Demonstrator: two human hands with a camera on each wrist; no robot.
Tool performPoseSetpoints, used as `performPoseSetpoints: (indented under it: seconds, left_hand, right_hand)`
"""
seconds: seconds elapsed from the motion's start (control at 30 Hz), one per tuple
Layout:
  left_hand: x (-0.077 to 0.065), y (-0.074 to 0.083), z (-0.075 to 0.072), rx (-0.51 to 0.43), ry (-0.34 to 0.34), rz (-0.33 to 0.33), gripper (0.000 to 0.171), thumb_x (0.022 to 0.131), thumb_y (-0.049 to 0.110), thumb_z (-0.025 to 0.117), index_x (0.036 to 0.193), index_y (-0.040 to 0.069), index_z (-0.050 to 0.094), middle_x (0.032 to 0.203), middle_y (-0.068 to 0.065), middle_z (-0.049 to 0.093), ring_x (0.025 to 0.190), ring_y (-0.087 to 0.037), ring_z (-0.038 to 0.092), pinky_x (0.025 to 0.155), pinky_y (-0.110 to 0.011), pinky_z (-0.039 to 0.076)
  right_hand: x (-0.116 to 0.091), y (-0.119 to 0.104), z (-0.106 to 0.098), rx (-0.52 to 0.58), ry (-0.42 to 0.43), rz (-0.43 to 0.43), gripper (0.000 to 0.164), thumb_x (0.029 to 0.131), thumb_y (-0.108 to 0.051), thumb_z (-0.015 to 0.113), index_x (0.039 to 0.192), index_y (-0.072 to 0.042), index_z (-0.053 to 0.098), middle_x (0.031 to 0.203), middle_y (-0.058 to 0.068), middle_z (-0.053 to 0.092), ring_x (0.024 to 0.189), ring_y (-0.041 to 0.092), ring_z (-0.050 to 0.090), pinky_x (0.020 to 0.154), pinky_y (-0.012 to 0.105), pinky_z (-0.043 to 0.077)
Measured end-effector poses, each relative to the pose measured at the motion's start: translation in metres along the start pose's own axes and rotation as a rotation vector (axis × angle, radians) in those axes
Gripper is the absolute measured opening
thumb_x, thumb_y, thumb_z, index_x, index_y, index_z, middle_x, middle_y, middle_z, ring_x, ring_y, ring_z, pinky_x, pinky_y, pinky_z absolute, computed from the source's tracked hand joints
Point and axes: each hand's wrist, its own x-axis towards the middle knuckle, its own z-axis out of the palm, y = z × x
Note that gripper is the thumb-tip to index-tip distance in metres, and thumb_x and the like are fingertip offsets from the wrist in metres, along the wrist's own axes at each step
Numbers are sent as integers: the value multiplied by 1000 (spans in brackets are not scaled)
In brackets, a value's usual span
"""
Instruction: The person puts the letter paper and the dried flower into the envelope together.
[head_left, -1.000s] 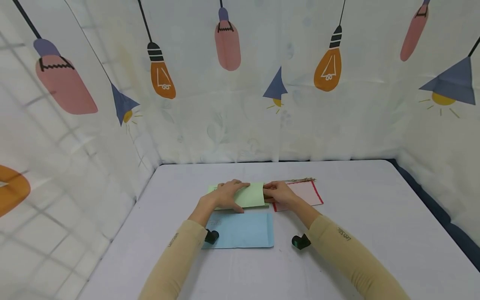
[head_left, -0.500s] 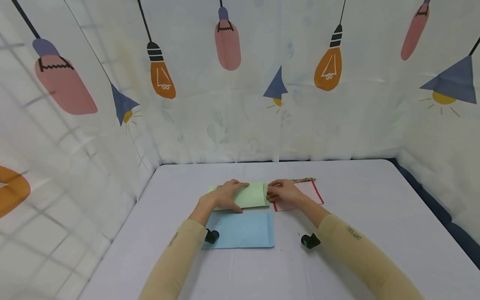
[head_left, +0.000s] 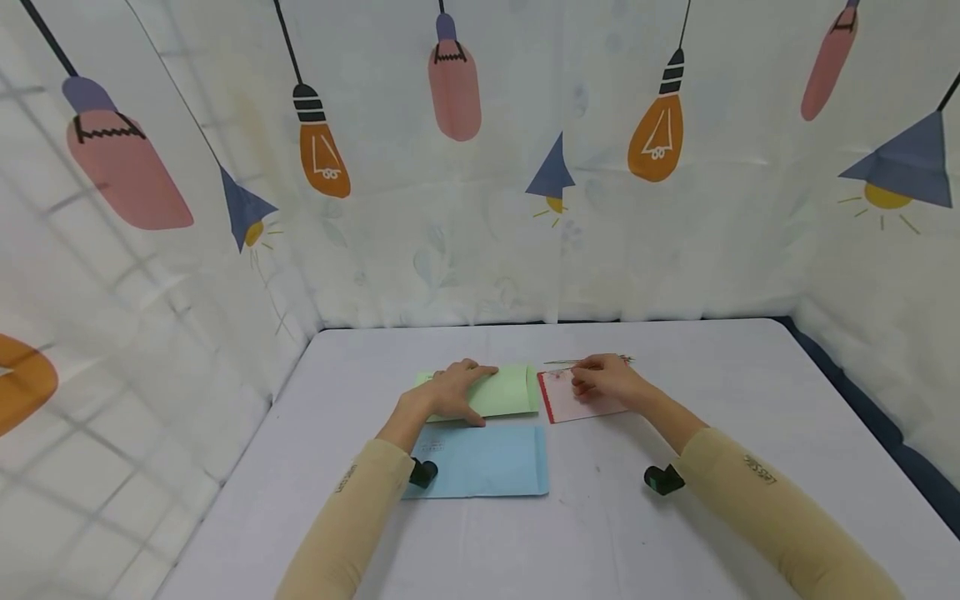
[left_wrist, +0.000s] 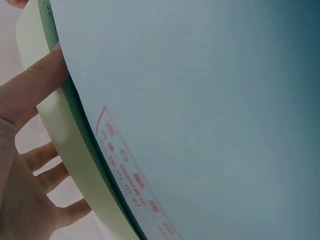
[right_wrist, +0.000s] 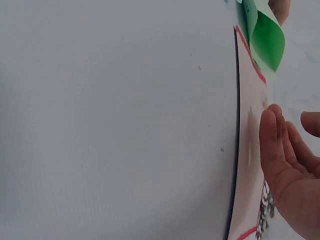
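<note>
Pale-green rectangular paper envelope (head_left: 513,390) lies on white worktop (head_left: 480,550) under L grip (head_left: 453,392), fingers spread; R grip (head_left: 606,382) loose, thumb apart, over red-bordered pink card (head_left: 561,402) beside env. Step prob. steady env., get card; next needs edge pinch.

One envelope (head_left: 512,388) lies beneath the fingers of the left hand (head_left: 452,390); another envelope (head_left: 487,462) lies on their near side. To their right, a card (head_left: 567,405) lies below the fingers of the right hand (head_left: 609,380). A sprig (head_left: 627,358) lies behind those. The table (head_left: 480,542) bears everything.
</note>
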Motion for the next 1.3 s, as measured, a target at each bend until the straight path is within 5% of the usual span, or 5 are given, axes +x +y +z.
performPoseSetpoints:
  seconds: [0.63, 1.0, 1.3]
  left_hand:
    - [1, -4, 3, 8, 2, 13, 96, 80, 44, 89, 160, 28, 38, 155, -11, 38, 140, -32, 39, 107, -58, 35]
    - [0, -5, 0, 1, 3, 15, 95, 80, 43, 89, 160, 28, 39, 156, -11, 37, 141, -32, 38, 110, -60, 31]
    - [-1, -3, 0, -14, -7, 20, 95, 81, 41, 89, 160, 27, 38, 156, -12, 37, 141, -33, 37, 110, -60, 31]
  right_hand:
    - [-16, 16, -54, -310, 124, -23, 36, 104, -16, 58, 129, 11, 61, 91, 12, 64, 72, 18, 57, 63, 32, 48]
    - [-11, 20, -61, -490, 132, -50, 33, 102, -14, 59, 127, 8, 62, 96, 15, 65, 72, 20, 58, 63, 33, 47]
    - [-6, 19, -61, -511, 135, 6, 46, 97, -16, 63, 136, 7, 54, 100, 17, 63, 72, 21, 58, 62, 33, 48]
